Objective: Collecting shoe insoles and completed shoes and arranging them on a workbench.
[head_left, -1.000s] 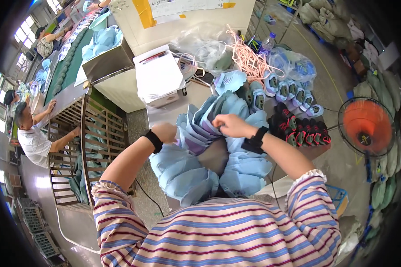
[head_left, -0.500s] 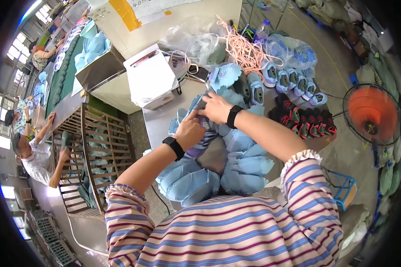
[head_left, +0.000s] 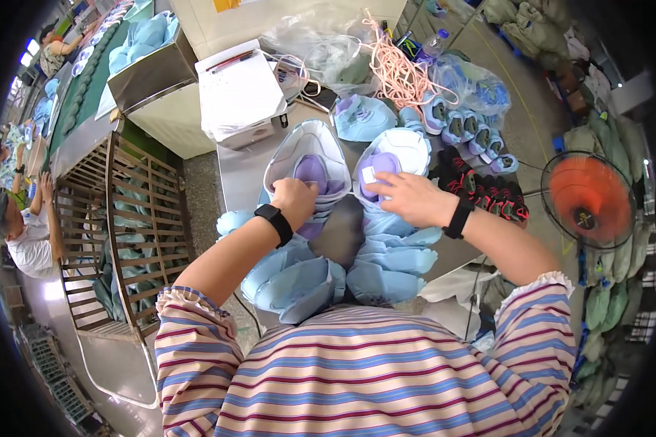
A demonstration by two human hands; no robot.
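Two light blue shoe uppers with white linings and purple tongues stand side by side on the table, openings facing up. My left hand (head_left: 295, 202) is closed at the left shoe upper (head_left: 286, 154), fingertips curled over its lace area beside the tongue. My right hand (head_left: 412, 198) reaches onto the right shoe upper (head_left: 414, 149), fingers apart and touching its purple tongue near a small white label. Below and around my hands lie stacks of more blue uppers (head_left: 288, 280). A dark grey rounded patch (head_left: 339, 231) shows between the stacks.
Behind are a papers-topped box (head_left: 242, 95), tangled peach laces (head_left: 401, 73) and a bottle (head_left: 434, 47). Small blue shoes (head_left: 466, 130) and black-red shoes (head_left: 481, 191) stand right, near an orange fan (head_left: 589, 197). A slatted cart (head_left: 149, 233) and a co-worker (head_left: 29, 237) are left.
My hands, earlier together over one dark-looking piece in the middle, have moved apart. Two uppers now lie opened upward, one under each hand. The view has shifted slightly.
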